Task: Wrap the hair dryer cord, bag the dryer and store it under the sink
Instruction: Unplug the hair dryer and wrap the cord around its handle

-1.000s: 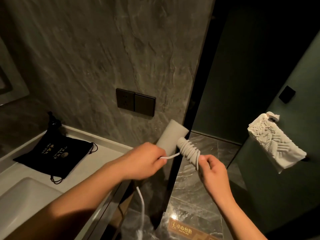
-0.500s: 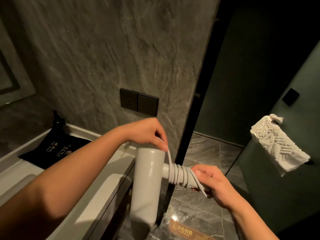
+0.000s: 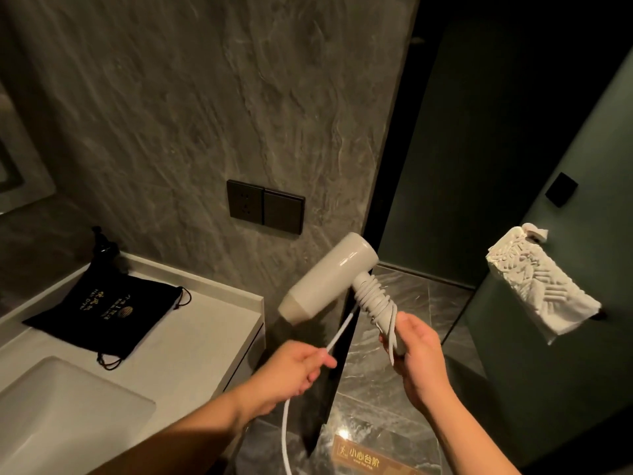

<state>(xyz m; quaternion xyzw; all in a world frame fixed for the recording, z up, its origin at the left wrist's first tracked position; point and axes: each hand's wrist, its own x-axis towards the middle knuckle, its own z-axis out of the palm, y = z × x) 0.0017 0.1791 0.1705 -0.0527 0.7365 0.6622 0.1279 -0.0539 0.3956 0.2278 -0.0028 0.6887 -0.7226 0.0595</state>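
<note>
The right hand [image 3: 416, 351] grips the lower handle of the dryer [image 3: 329, 275], whose handle axis slants up-left from it, while the left hand [image 3: 294, 368] pinches the cord [image 3: 337, 335] taut below the barrel, nearer for the next loop, the bag [image 3: 102, 310] lying on the counter [image 3: 205, 337]

There were two hands [image 3: 294, 370], one hair dryer [image 3: 325, 279], one cord [image 3: 337, 334], one black drawstring bag [image 3: 102, 311], one sink [image 3: 61, 416] and one toilet roll [image 3: 534, 286].

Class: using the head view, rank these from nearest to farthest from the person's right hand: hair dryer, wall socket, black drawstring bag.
1. Hair dryer, handle held in the right hand.
2. Wall socket, up-left on the stone wall.
3. Black drawstring bag, far left on the counter.
</note>
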